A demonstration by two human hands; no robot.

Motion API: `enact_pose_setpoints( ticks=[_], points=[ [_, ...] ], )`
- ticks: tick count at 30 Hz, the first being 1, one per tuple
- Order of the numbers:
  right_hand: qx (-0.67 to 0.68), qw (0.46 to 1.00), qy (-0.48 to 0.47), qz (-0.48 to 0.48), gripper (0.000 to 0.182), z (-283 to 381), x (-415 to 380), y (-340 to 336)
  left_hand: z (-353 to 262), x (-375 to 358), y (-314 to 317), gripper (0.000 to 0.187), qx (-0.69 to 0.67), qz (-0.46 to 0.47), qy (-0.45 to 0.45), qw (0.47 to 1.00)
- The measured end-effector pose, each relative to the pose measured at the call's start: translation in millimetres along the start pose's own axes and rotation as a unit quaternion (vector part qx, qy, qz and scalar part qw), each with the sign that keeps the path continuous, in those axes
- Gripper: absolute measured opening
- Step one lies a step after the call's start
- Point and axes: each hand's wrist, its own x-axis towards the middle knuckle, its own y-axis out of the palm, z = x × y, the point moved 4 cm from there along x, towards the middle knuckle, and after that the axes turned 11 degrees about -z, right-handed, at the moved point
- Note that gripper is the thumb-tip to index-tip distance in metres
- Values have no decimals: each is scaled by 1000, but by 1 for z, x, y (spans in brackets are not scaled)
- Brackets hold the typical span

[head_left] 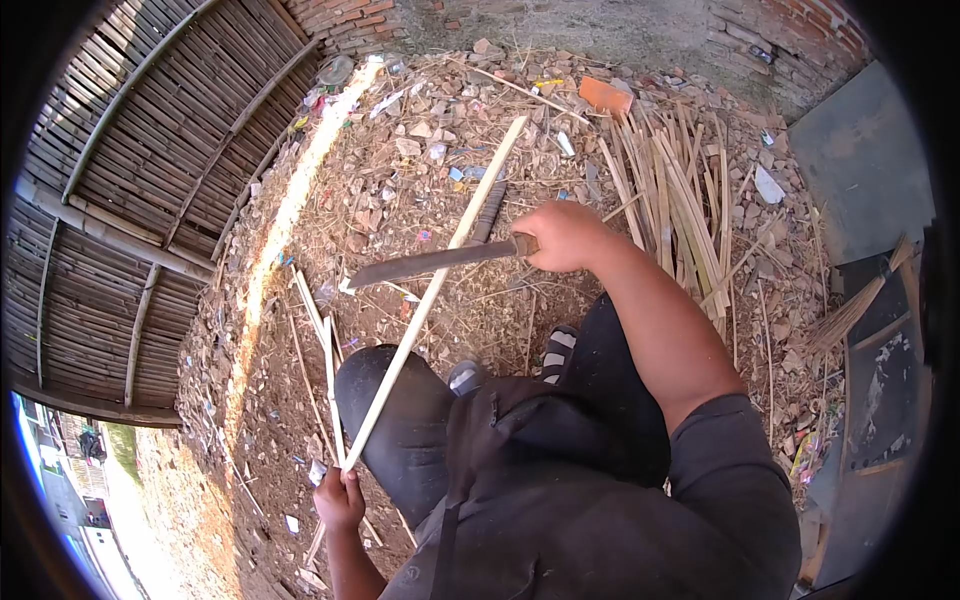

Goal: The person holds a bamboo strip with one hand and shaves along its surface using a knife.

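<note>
My right hand [568, 237] is closed round the handle of a machete [425, 264], its long dark blade pointing left. The blade crosses a long pale bamboo strip [400, 352] about midway along; whether it touches the strip cannot be told. Down by my left knee, my left hand [341, 500] grips the near end of that strip, which slants up and away to the right. Behind the strip and blade, a dark ribbed rod-like piece [489, 211] is partly hidden.
A pile of split bamboo strips [680, 190] lies at the right. Thinner strips [327, 350] lie beside my left knee. Rubble and litter cover the ground, with an orange tile [605, 97] near the brick wall [560, 35]. A bamboo-slat panel [130, 130] stands left, grey boards [860, 160] right.
</note>
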Motion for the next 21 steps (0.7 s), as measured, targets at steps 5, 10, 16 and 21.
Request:
enact_pose_setpoints(
  ticks=[5,10,16,21],
  points=[
    [200,963,159,-83,30,-82,12,21,19,-3,1,45,-3,-3,9,1000],
    [390,833,324,-221,19,-130,5,22,14,2,-4,44,12,-9,0,1000],
    [589,769,193,-156,12,-74,2,15,-35,22,3,37,11,-7,-32,999],
    [570,809,136,-51,16,-40,11,27,-84,43,-2,42,55,2,1,999]
  ],
)
